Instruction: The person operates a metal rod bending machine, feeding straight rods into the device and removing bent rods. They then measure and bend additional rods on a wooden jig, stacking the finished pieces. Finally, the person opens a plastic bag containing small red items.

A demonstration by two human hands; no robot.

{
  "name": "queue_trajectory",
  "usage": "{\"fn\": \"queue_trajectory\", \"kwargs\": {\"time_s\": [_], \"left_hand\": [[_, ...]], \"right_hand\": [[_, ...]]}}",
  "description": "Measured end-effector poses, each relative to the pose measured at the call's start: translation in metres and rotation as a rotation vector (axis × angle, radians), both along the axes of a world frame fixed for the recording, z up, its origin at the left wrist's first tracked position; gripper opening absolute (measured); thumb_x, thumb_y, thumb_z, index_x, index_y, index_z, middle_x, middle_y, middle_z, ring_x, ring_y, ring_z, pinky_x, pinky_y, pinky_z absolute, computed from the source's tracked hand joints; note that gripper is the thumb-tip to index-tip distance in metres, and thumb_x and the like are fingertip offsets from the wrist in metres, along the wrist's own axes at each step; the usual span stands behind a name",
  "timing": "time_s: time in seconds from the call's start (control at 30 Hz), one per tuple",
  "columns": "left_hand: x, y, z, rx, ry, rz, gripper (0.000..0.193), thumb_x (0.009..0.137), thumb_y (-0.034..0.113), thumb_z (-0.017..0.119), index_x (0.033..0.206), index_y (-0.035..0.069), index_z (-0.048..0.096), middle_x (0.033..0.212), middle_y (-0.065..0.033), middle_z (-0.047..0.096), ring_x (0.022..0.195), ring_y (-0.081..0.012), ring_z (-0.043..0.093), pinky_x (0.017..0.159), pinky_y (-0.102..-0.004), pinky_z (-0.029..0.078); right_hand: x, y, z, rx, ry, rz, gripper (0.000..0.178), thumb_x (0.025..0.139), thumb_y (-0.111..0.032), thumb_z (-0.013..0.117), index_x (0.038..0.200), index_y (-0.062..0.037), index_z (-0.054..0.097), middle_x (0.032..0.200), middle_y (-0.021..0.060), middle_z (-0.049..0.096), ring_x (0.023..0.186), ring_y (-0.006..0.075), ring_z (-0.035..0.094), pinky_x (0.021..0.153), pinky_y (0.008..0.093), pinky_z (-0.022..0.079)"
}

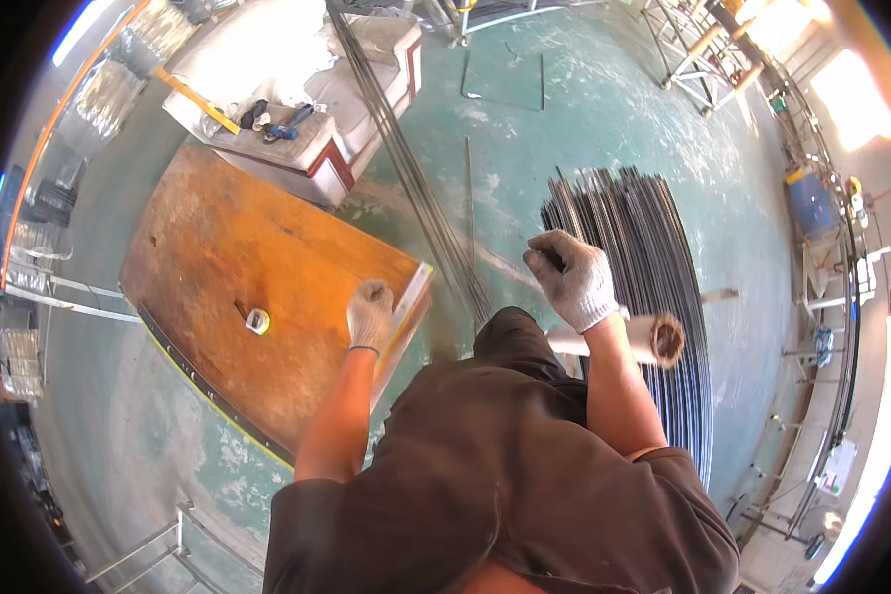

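My left hand (370, 315), in a pale knit glove, is curled at the right edge of an orange-brown tabletop (238, 233). It is near the light strip (412, 293) on that edge; whether its fingers hold anything is hidden. My right hand (572, 277), gloved the same way, is raised with fingers curled toward the thumb around a dark hollow. I cannot make out anything in it. Long thin metal rods (406, 168) slant between my hands from the far side toward my leg. Beyond and below the right hand lies a large bundle of dark rods (653, 228).
A wrapped roll with a brown core (667, 341) lies under my right forearm. A small white and yellow-green object (257, 321) sits on the tabletop. Past it stands a worn sofa (317, 148) with a blue power tool (285, 127). A bent rod (543, 84) lies on the floor.
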State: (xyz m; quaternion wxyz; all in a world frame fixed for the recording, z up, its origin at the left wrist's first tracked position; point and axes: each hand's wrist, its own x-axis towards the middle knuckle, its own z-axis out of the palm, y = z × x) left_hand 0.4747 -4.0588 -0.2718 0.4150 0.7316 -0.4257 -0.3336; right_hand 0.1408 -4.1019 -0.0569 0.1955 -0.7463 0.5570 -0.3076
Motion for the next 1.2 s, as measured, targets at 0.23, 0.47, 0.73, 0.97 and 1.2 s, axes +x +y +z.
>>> {"fn": "queue_trajectory", "kwargs": {"time_s": [0.23,0.47,0.73,0.97,1.2], "left_hand": [[0.019,-0.034,-0.055,0.189,-0.008,0.229,0.029,0.096,0.029,0.072,0.110,0.004,0.076,0.101,-0.0170,0.079,0.097,-0.0314,0.076,0.088,-0.0414,0.058],[0.005,-0.113,-0.023,0.620,-0.361,0.569,0.036,0.089,0.045,0.072,0.091,0.009,0.077,0.094,-0.0230,0.077,0.089,-0.0434,0.075,0.082,-0.0513,0.059],[0.004,-0.143,-0.028,0.893,-0.216,0.829,0.040,0.089,0.033,0.078,0.117,0.004,0.075,0.111,-0.0214,0.079,0.104,-0.0400,0.075,0.091,-0.0485,0.058],[0.025,-0.135,-0.055,0.986,-0.147,0.807,0.031,0.084,0.029,0.077,0.103,0.005,0.079,0.103,-0.0209,0.080,0.098,-0.0391,0.076,0.089,-0.0478,0.060],[0.027,-0.121,-0.073,0.958,-0.087,0.848,0.034,0.086,0.034,0.076,0.099,0.003,0.079,0.098,-0.0206,0.079,0.096,-0.0396,0.077,0.086,-0.0485,0.060]], "right_hand": [[0.045,-0.173,-0.010,0.034,0.047,0.244,0.016,0.094,-0.021,0.078,0.104,-0.0082,0.075,0.091,0.0148,0.077,0.085,0.0378,0.075,0.075,0.0450,0.059],[0.041,-0.399,-0.020,0.063,0.154,0.390,0.020,0.093,-0.021,0.079,0.107,-0.0071,0.076,0.096,0.0161,0.079,0.087,0.0377,0.076,0.078,0.0434,0.060],[0.017,-0.588,-0.081,0.329,0.233,0.366,0.027,0.096,-0.026,0.076,0.114,-0.0062,0.077,0.101,0.0173,0.080,0.094,0.0349,0.078,0.085,0.0437,0.060],[0.063,-0.663,-0.097,0.373,0.206,0.530,0.024,0.098,-0.023,0.073,0.115,-0.0058,0.076,0.103,0.0181,0.080,0.098,0.0378,0.076,0.088,0.0460,0.059],[0.147,-0.705,-0.094,0.360,0.325,0.730,0.022,0.098,-0.023,0.072,0.112,-0.0073,0.076,0.101,0.0188,0.079,0.098,0.0405,0.075,0.088,0.0494,0.058]]}}
